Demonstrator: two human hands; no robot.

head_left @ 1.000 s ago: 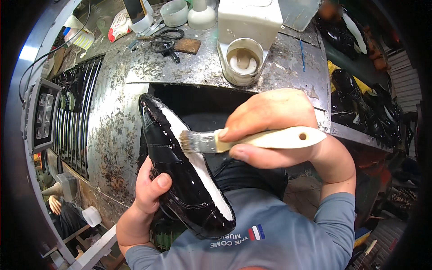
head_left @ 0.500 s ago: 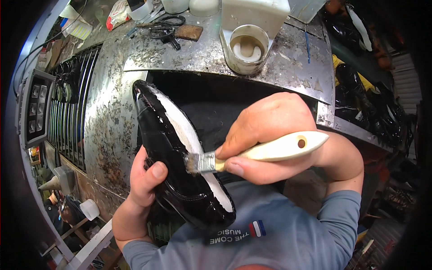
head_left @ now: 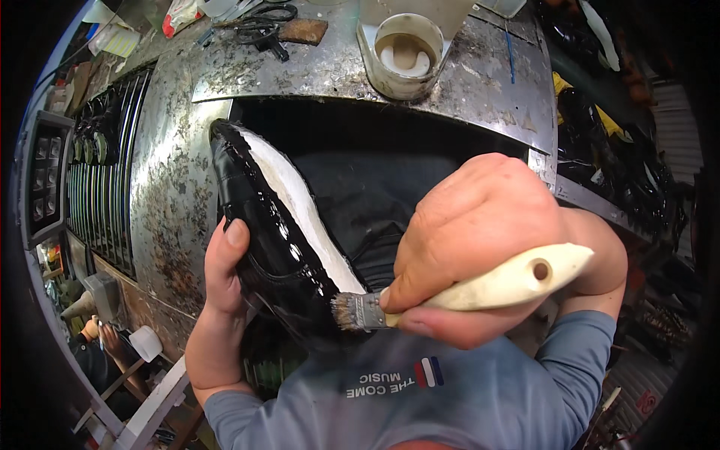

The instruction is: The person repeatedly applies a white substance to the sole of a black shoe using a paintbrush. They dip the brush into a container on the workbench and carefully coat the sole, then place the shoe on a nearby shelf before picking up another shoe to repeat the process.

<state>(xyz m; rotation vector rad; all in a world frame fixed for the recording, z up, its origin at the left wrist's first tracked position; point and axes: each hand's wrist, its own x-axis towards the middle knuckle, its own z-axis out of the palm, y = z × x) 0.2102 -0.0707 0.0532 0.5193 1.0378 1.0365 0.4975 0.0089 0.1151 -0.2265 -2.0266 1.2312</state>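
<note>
Gripping a brush (head_left: 491, 287) in the tightly closed right hand (head_left: 480, 244), with bristles against the lower end of a black shoe (head_left: 277, 244). Holding that shoe in the partly curled left hand (head_left: 225, 270), at 3 o'clock from it and 9 o'clock from the right. Facing a round pot (head_left: 405, 88) on the table (head_left: 480, 101) beyond, toward 12 o'clock.

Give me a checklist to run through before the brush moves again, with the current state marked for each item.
1. Left hand gripping the black shoe: ok.
2. Right hand holding the brush by its handle: ok.
3. Shoe's white strip uncovered by the left hand: ok.
4. Bristles at the strip's end nearer the person: ok.
5. Pot upright and uncovered: ok.
6. Enough liquid on the bristles: cannot tell.
</note>
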